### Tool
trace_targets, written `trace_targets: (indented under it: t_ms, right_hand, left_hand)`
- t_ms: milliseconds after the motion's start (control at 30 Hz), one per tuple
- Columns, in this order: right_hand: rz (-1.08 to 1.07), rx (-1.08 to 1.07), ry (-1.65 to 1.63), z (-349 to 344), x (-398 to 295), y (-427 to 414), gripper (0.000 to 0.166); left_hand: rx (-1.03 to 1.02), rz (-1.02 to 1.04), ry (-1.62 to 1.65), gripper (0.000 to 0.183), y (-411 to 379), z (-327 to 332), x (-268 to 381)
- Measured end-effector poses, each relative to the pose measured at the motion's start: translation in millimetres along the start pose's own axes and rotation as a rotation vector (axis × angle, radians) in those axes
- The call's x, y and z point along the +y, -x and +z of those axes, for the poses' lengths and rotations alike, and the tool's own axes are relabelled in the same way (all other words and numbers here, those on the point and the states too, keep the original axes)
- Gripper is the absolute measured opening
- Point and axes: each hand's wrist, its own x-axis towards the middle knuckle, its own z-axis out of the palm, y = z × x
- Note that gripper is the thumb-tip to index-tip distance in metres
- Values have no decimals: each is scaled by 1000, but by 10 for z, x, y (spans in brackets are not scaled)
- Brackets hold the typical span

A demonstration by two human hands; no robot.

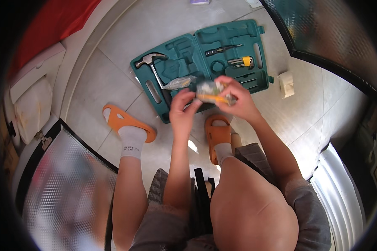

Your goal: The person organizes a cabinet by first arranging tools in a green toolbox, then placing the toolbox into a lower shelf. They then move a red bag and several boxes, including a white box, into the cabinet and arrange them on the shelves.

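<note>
My right hand [238, 97] pinches a small clear plastic bag [207, 91] with yellow and pale contents, blurred by motion. At the bag's left edge are the thumb and fingers of my left hand [182, 108]; the blur hides whether they grip it. Both hands are over the near edge of an open green plastic tool case [179, 67]. In its left half lie a claw hammer [155, 70] and another clear plastic bag [179, 82]. A tester screwdriver [221, 50] and a hex key set [243, 62] in a yellow holder occupy the right half.
On the tiled floor right of the case lies a pale packet [286, 84]. My feet, in orange slides [128, 124], stand before the case. A dark-framed textured panel [66, 191] is at left, another [336, 34] at upper right. A purple object [200, 2] lies at the top.
</note>
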Motion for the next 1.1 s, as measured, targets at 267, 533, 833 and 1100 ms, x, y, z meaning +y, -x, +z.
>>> trace_targets:
  t_ms: [267,533,833,1100]
  right_hand:
    - [-26,500,91,674,336,-457,27]
    - [-239,270,747,743,374,-445,30]
    - [-183,193,833,775,433,-372,34]
    - [-204,160,959,812,237,-154,45]
  left_hand:
    - [229,-130,303,17,-229,47,-37]
    - [220,198,-162,21,-444,-115,-151]
    - [141,425,-626,31,-564,-65,-263]
    - [122,540,-717,33,-480,73,-109]
